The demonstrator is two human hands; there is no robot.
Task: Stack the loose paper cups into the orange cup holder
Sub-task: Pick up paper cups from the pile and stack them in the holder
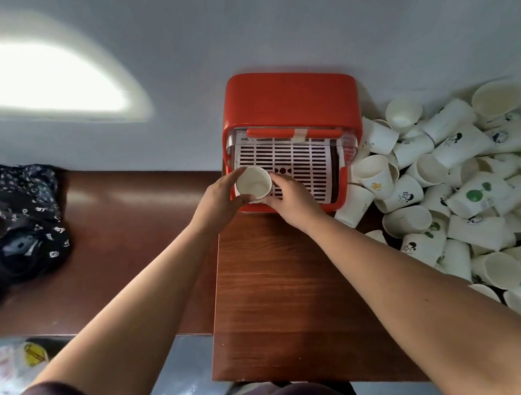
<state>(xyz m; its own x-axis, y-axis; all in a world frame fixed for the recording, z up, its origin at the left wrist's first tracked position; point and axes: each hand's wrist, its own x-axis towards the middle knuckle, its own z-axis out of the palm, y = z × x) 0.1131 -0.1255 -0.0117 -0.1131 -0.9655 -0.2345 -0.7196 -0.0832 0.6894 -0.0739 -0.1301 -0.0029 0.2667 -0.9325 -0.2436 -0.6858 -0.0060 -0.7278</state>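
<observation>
The left hand (219, 197) and right hand (287, 198) each curl their fingers round one paper cup (253, 184), held mouth-up between them over the white grid (300, 163) of the single orange cup holder (289, 99). This looks like the placing step, and the next move calls for a square, gentle lowering. The loose cups (468, 182) lie to the right of the right hand, dozens of them, too overlapped to count exactly.
</observation>
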